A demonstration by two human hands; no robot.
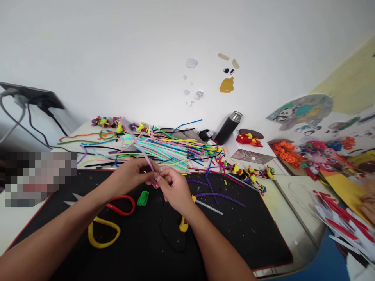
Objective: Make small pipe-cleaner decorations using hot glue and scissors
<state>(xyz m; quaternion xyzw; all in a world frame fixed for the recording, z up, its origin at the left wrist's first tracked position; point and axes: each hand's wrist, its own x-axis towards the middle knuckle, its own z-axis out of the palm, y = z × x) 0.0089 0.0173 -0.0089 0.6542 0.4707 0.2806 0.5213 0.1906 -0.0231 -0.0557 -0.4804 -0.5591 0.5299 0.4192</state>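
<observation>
Over the black mat, both of my hands meet with their fingertips closed around a pale purple pipe cleaner point(142, 150). Its long end sticks up and away past my left hand point(139, 173). My right hand point(175, 185) pinches close beside the left, at the pipe cleaner's lower end. Something small and pinkish shows between the fingers, mostly hidden. Just below the hands lies a folded green pipe cleaner piece point(143, 198). Scissors point(120, 210) with one red and one yellow handle rest partly under my left forearm. A yellow-handled tool point(184, 224) lies beside my right wrist.
Behind the mat point(246, 234) spreads a pile of coloured pipe cleaners point(166, 150). Finished figures point(254, 177) lie at the right and back left. A black flask point(229, 128) leans by a white box point(252, 150). Purple pipe cleaners point(219, 194) lie right of my hands.
</observation>
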